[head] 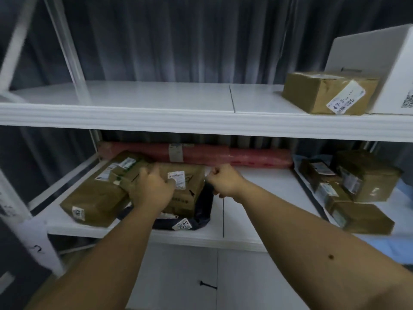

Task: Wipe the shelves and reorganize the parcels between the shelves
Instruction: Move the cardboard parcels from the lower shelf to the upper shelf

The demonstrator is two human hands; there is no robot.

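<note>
Behind, grey curtain [178,41], white shelves [156,121], brown parcels [93,198]

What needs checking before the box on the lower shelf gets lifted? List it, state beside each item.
1. Left hand on the cardboard box: ok, it rests on the box's top.
2. Right hand on the box: not ok, it is fisted just right of the box; whether it holds anything, cannot tell.
3. Dark mailer bag under the box: not ok, it may drag along.
4. Padded brown parcel against the box's left side: not ok, it may shift.
5. Space on the upper shelf: ok, its left and middle are bare.
6. Shelf wiped: cannot tell.
</note>
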